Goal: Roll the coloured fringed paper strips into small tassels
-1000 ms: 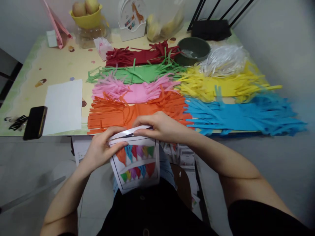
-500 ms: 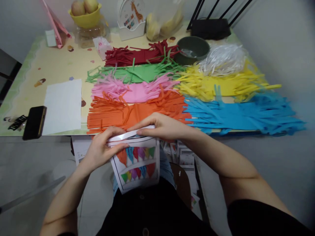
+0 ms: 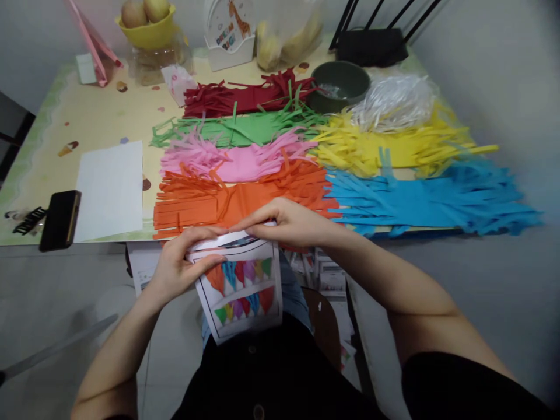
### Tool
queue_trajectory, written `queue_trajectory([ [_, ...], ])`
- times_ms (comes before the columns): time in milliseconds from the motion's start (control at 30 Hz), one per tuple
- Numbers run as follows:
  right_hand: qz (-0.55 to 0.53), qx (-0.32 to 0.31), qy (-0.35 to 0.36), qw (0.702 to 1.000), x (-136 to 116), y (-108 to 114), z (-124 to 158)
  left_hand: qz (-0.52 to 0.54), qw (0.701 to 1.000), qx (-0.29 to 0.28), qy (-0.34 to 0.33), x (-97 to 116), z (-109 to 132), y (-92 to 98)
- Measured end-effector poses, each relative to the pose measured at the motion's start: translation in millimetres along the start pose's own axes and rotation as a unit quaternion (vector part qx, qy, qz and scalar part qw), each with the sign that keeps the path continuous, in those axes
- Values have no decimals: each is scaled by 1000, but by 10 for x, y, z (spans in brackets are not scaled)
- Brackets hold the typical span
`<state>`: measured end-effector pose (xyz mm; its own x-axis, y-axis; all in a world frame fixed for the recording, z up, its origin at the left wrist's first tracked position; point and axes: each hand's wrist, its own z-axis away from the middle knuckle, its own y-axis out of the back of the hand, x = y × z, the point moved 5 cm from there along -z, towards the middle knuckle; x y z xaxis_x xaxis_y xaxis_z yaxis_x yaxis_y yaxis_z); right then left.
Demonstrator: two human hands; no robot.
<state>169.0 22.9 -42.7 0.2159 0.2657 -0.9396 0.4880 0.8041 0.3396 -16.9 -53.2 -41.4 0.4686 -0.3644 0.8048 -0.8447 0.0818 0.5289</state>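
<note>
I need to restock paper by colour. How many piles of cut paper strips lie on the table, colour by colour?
Red strips: 1
Green strips: 1
Pink strips: 1
Orange strips: 1
Yellow strips: 1
Blue strips: 1
White strips: 1
Total: 7 piles

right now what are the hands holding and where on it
Both hands, left hand and right hand, grip the printed sheet along its folded top edge.

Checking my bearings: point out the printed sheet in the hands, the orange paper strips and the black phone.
printed sheet [image 3: 245,294], head view, on its coloured flags.
orange paper strips [image 3: 205,204], head view, middle of the pile's left half.
black phone [image 3: 60,220], head view, centre of its back.
</note>
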Motion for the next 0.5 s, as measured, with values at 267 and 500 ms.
queue_trajectory([
  [267,-35,-8,-5,999,19,5,79,8,1000,-13,-22,97,-23,22],
  [500,-76,39,4,996,170,-22,281,-46,998,39,19,-64,123,120],
])
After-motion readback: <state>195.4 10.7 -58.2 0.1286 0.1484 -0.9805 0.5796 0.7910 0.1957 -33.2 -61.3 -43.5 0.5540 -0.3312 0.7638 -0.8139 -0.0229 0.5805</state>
